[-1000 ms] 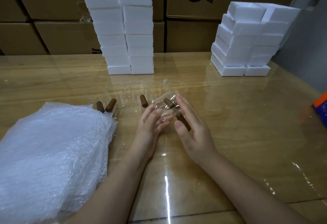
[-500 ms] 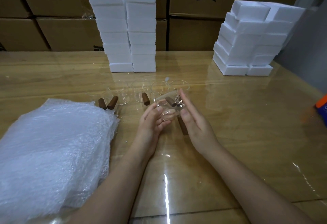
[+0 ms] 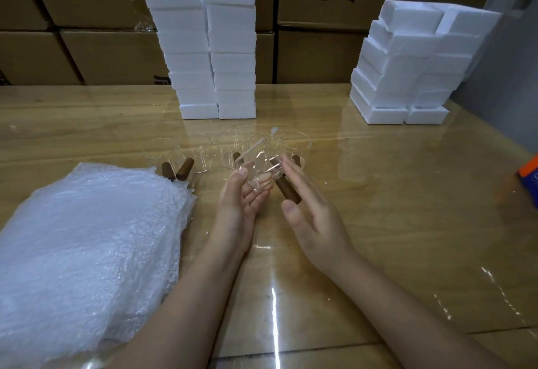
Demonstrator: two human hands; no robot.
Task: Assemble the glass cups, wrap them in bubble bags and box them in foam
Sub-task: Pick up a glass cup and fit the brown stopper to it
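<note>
A clear glass cup (image 3: pixel 260 175) with a brown wooden handle (image 3: pixel 286 186) lies tilted in my left hand (image 3: pixel 240 202), whose fingers curl under it. My right hand (image 3: pixel 310 208) is beside the handle with straight fingers, its fingertips touching the cup's right side. Behind my hands a row of several glass cups (image 3: pixel 231 149) with wooden handles stands on the table. A thick pile of bubble bags (image 3: pixel 87 252) lies at the left. White foam boxes are stacked in a tall double column (image 3: pixel 209 48) at the back and in a lower heap (image 3: pixel 413 66) at the back right.
The glossy wooden table (image 3: pixel 393 223) extends right and toward me. Cardboard cartons (image 3: pixel 320 19) form a wall behind it. An orange and blue object (image 3: pixel 529 175) sits at the right edge of the view.
The cup has tilted more in my left hand. My right hand has opened away from the handle, now bare in the gap between my hands.
</note>
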